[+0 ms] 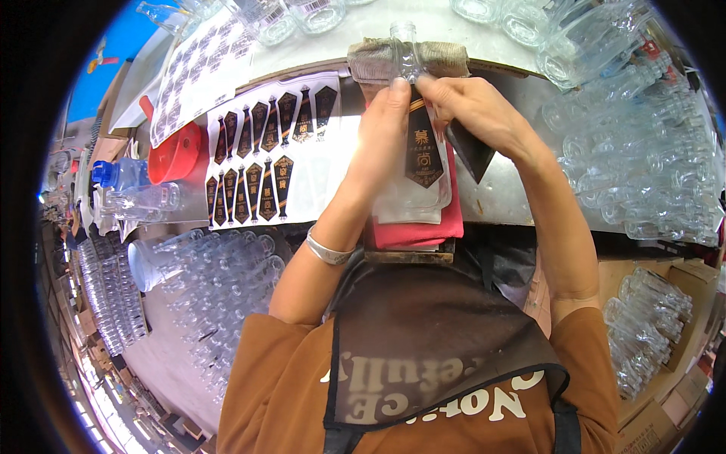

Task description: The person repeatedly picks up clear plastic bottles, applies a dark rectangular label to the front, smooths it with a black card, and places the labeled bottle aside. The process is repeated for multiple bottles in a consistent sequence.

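A clear glass bottle (404,34) lies in front of me with its neck pointing away. Along its upper face runs a black, necktie-shaped label (425,147) with gold print. My left hand (382,129), partly blurred, closes along the bottle's left side, its thumb by the label's top end. From the right, my right hand (484,113) has its thumb and fingertips at the same end. Tucked under that palm is a dark, flat, pointed piece (472,155) like a scraper. Beneath the bottle are a cloth-wrapped rest (370,62) and a red cloth (423,234).
A sheet of similar tie-shaped labels (253,163) lies to the left, beside a red bowl-like container (174,155) and a blue-capped bottle (121,174). Many glass bottles (628,144) lie stacked at right; others (219,280) stand lower left. A cardboard box (692,276) holds more bottles.
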A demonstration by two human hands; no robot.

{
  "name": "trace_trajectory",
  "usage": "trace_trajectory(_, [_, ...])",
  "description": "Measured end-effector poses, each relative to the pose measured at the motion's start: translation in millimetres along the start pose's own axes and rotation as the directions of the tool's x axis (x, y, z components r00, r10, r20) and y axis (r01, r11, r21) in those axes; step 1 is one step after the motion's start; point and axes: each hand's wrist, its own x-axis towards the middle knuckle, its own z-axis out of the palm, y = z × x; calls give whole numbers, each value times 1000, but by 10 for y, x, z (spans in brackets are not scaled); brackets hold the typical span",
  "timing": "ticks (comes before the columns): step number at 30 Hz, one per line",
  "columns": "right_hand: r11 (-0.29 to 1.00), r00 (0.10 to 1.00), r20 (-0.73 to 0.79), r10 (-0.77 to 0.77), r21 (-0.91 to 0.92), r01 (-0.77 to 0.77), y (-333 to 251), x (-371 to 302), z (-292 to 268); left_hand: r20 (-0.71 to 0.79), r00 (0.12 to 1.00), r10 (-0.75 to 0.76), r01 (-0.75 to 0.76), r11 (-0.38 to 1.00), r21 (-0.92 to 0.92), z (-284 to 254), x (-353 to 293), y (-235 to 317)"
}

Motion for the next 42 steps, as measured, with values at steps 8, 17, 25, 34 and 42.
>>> trace_trajectory(8, [988,995,-91,-45,142,58,80,-71,65,-48,998,-42,39,997,-72,-41,-45,-12])
trace_trajectory(17, [848,834,-284,-473,-403,343,-458,-207,-55,263,922,283,-384,597,704,-341,-878,67])
trace_trajectory(25, [584,691,-116,-713,-644,495,-646,-129,-34,175,900,400,-389,552,738,-243,-934,-110])
trace_trajectory(34, [626,772,57,-633,-549,554,-467,-418,215,134,903,407,-381,619,687,-217,-973,-124])
trace_trajectory(42, [639,740,177,-649,-401,656,-469,-756,375,110,921,374,-353,681,642,-249,-1010,-112])
